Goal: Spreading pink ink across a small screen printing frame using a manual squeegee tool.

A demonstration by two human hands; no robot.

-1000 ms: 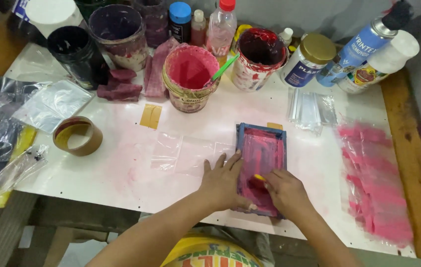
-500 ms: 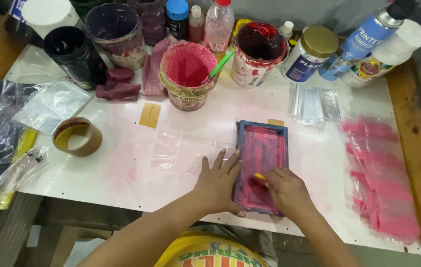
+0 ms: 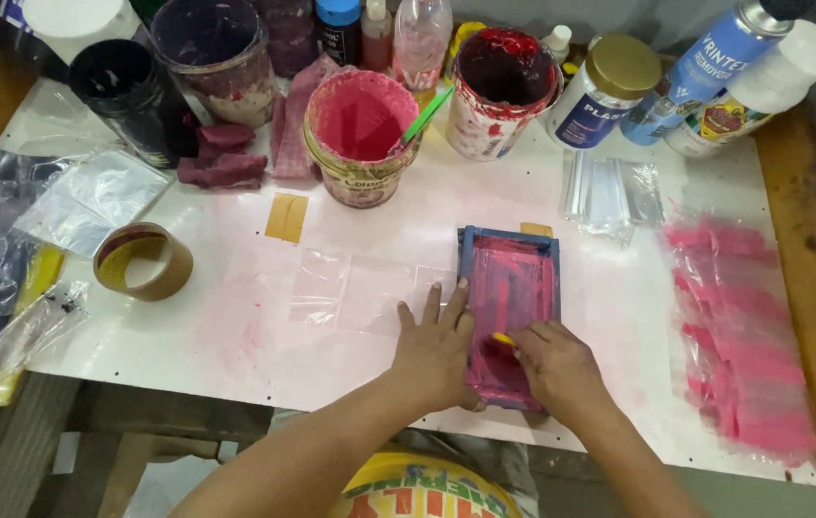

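Observation:
A small blue-framed printing screen (image 3: 511, 288), covered in pink ink, lies flat on the white table (image 3: 235, 355). My left hand (image 3: 435, 345) presses flat on the screen's left edge with fingers spread. My right hand (image 3: 557, 369) is closed on a small yellow squeegee (image 3: 503, 339) resting on the near part of the screen's pink mesh. Clear plastic sheets (image 3: 350, 293) lie under and left of the screen.
A pink ink tub (image 3: 360, 134) with a green stick and a red ink tub (image 3: 499, 91) stand behind. Bottles and jars line the back. A tape roll (image 3: 143, 261) sits at left, printed pink bags (image 3: 739, 336) at right, clear bags (image 3: 611, 192) behind them.
My right hand with the squeegee stays at the near end of the screen, almost unmoved. The left hand keeps pressing on the frame.

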